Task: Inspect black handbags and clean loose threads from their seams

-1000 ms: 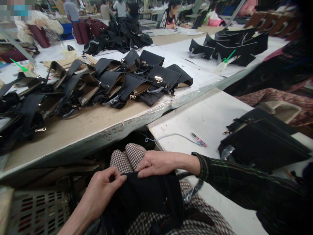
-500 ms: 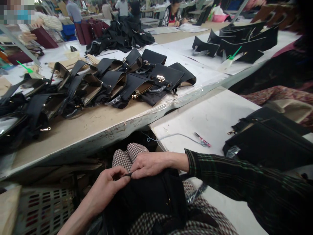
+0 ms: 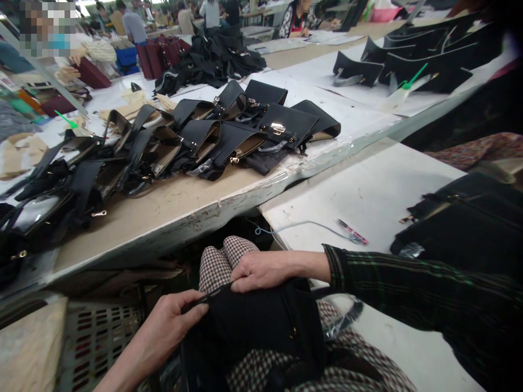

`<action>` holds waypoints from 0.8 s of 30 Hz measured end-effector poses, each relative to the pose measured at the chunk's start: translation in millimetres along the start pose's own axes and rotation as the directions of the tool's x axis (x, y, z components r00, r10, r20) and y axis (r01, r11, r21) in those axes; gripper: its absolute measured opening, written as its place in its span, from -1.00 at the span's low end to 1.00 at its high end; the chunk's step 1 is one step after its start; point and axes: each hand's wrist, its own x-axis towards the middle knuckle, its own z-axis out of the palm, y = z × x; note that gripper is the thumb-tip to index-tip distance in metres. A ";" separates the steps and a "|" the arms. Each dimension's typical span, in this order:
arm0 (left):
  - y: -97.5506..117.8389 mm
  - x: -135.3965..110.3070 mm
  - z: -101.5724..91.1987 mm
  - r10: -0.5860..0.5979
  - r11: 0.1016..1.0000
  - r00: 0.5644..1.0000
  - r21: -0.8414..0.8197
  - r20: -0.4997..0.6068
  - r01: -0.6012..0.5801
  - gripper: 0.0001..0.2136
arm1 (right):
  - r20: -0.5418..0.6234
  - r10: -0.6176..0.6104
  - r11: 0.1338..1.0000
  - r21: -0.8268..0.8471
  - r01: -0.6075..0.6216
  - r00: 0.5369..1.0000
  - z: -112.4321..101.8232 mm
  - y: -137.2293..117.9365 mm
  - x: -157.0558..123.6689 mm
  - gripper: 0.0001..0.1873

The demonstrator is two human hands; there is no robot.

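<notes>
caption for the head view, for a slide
Left hand and right hand grip the top edge of a black handbag on the lap, beside a workbench of handbags

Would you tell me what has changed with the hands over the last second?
The left hand, pinching a thin dark strip at the top of the black bag, has drawn it leftward, away from the right hand. The right hand still grips the bag, which stays on the lap.

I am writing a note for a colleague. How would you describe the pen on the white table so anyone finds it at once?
Look at the white table right of the lap. A thin pale cord crosses its near part, and the pen lies by the cord's right end. It is small, slim and pink-red, unlike the big black bags beside it.
</notes>
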 end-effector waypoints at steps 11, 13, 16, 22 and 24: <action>12.3 -8.1 0.0 0.079 0.967 0.995 0.247 -0.063 -0.062 -0.75 | 0.099 -0.121 0.967 -0.213 0.140 0.988 6.4 -10.5 36.6 -0.74; 11.5 -8.9 0.2 0.091 0.964 0.992 0.259 -0.083 -0.067 -0.79 | 0.093 -0.113 0.972 -0.194 0.129 0.989 7.2 -11.7 37.8 -0.78; 8.6 -9.2 1.8 0.092 0.971 0.990 0.231 -0.103 -0.066 -0.80 | 0.070 -0.091 0.985 -0.138 0.100 0.993 8.6 -12.3 36.6 -0.83; 3.2 -3.8 6.8 0.113 0.984 0.986 0.151 -0.121 -0.095 -0.83 | 0.025 0.008 1.000 -0.023 -0.007 1.000 11.3 -11.1 34.8 -0.76; 4.0 -1.1 8.2 0.162 0.973 0.974 0.188 -0.156 -0.132 -0.83 | 0.021 0.029 0.999 -0.029 -0.028 0.999 11.8 -9.9 35.5 -0.76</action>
